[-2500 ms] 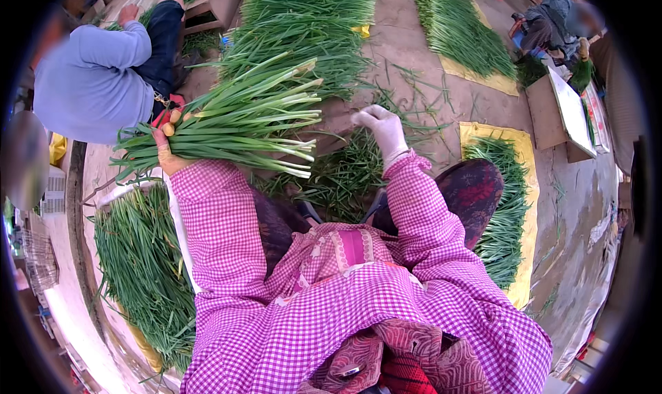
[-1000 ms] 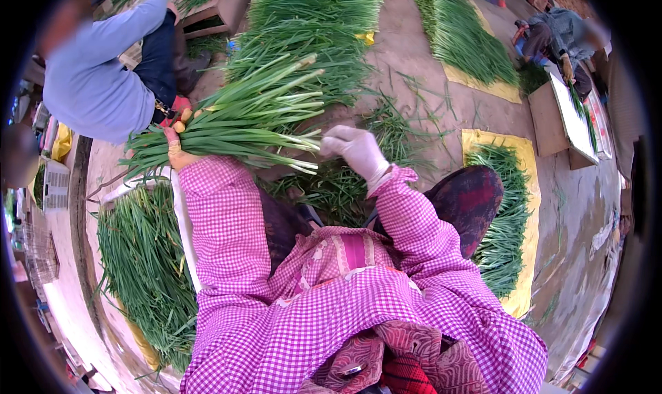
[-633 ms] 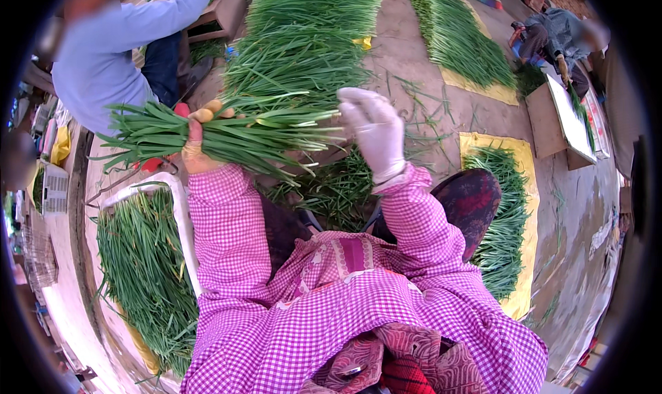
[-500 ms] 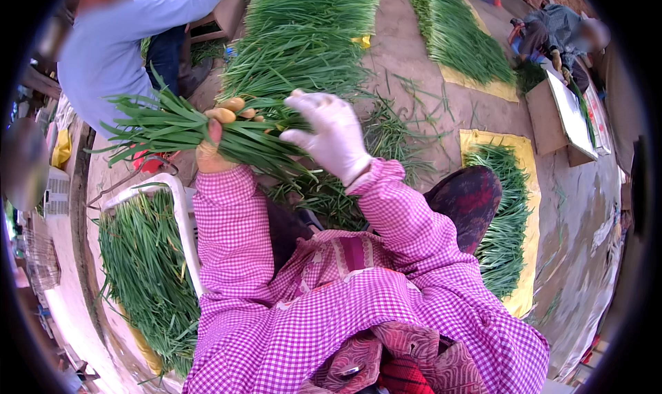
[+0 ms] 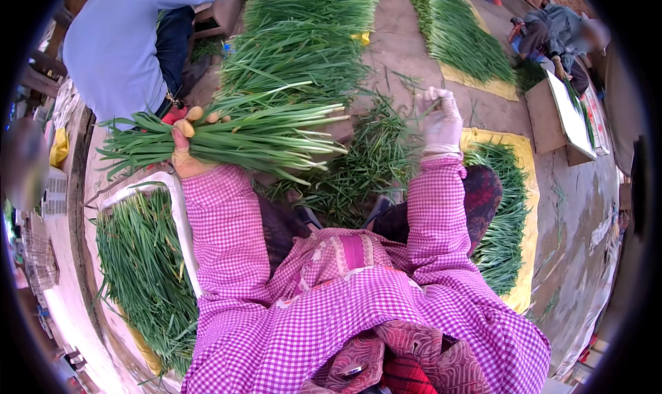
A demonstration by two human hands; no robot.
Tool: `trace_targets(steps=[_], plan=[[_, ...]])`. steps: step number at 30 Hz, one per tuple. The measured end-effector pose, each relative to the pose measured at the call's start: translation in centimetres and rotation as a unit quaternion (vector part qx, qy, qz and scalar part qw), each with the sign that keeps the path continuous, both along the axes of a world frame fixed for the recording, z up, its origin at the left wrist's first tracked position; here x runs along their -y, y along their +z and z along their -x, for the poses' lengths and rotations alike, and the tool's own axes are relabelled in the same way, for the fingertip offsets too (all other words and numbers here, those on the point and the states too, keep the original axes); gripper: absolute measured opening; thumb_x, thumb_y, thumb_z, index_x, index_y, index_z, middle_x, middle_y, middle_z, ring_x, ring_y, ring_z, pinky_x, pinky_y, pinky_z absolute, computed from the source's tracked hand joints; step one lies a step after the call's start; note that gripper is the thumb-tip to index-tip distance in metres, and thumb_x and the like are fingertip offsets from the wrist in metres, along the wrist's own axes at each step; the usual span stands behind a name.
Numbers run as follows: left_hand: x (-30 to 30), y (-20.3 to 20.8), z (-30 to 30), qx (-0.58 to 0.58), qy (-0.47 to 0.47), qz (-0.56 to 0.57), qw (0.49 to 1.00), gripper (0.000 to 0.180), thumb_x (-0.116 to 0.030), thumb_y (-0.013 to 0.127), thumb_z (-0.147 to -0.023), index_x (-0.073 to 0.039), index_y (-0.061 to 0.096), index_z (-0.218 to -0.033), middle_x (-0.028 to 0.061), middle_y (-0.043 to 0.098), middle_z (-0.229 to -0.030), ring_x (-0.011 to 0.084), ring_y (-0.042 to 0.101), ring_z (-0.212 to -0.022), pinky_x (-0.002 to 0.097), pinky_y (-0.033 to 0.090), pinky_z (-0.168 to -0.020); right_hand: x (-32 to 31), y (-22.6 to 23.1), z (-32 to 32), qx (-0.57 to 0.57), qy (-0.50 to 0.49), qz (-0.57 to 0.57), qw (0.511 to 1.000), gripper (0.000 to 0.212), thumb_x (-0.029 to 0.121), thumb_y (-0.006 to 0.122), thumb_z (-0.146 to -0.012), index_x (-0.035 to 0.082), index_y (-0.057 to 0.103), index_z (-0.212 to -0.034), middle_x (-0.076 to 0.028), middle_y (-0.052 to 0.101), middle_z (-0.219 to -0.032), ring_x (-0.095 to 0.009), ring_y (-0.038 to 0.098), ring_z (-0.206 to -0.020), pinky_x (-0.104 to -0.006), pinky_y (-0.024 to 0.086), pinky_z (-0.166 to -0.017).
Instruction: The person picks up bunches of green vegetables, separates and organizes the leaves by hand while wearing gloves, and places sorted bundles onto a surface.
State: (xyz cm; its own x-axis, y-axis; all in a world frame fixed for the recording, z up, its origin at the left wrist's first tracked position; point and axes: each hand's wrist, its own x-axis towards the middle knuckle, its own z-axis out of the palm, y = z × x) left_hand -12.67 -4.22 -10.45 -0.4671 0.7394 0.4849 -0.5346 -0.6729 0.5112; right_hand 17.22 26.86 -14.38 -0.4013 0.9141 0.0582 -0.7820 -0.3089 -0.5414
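Note:
My left hand, with yellowish coverings on the fingers, is closed around a thick bunch of garlic chives. The leafy ends stick out to the left; the pale stem ends fan out to the right. Off to the right, apart from the bunch, my right hand is raised in a white glove with its fingers curled in. A little green shows at those fingers, like chive scraps. Between the two hands, a loose heap of chive scraps lies on the ground in front of my feet.
Chives fill a white crate at my left. More chives lie on a yellow sheet at my right. Long chive rows stretch ahead. A person in light blue crouches at far left; another sits at far right near a board.
My right hand has moved away from the bunch to the right, its fingers now curled. My left hand has shifted slightly left, and the pale stem ends now show. The blue-clad person's hand has come into view.

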Motion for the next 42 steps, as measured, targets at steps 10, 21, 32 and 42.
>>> trace_targets(steps=[10, 21, 32, 42], plan=[[-2.1, 1.5, -3.2, -0.076, 0.032, 0.021, 0.996, 0.024, -0.025, 0.053, -0.093, -0.008, 0.047, -0.077, 0.0102, 0.056, -0.103, 0.0276, 0.057, -0.097, 0.052, 0.049, -0.086, 7.4, 3.3, 6.6, 0.485, 0.196, -0.458, 0.718, 0.047, 0.046, 0.053, -0.087, 0.005, 0.066, -0.106, -0.014, 0.065, -0.107, -0.028, 0.061, -0.101, -0.0349, 0.045, -0.09], [-3.1, 1.0, -3.8, -0.14, -0.065, -0.024, 0.988, 0.024, -0.023, 0.052, -0.093, -0.005, 0.054, -0.076, 0.0134, 0.057, -0.095, 0.0275, 0.055, -0.093, 0.0461, 0.048, -0.084, 11.8, -0.4, 9.4, 0.412, 0.243, -0.313, 0.821, 0.03, 0.029, 0.06, -0.087, 0.004, 0.067, -0.103, -0.013, 0.069, -0.097, -0.021, 0.065, -0.089, -0.0295, 0.049, -0.079], [-1.1, 1.1, -2.0, -0.118, -0.016, -0.019, 0.993, 0.027, -0.029, 0.046, -0.096, -0.01, 0.046, -0.077, 0.0059, 0.048, -0.091, 0.024, 0.049, -0.094, 0.0468, 0.041, -0.091, 2.7, -1.3, 1.8, 0.739, -0.025, -0.387, 0.55, 0.029, 0.027, 0.061, -0.086, 0.009, 0.063, -0.109, -0.009, 0.065, -0.108, -0.024, 0.064, -0.093, -0.0337, 0.049, -0.083], [-1.8, 0.8, -2.6, -0.115, -0.024, 0.011, 0.993, 0.026, -0.027, 0.049, -0.095, -0.009, 0.048, -0.076, 0.0076, 0.053, -0.097, 0.0238, 0.05, -0.093, 0.0464, 0.043, -0.087, 11.6, 0.1, 7.2, 0.495, 0.176, -0.415, 0.743, 0.025, 0.027, 0.064, -0.085, 0.005, 0.068, -0.097, -0.011, 0.067, -0.09, -0.024, 0.063, -0.084, -0.0306, 0.048, -0.077]])
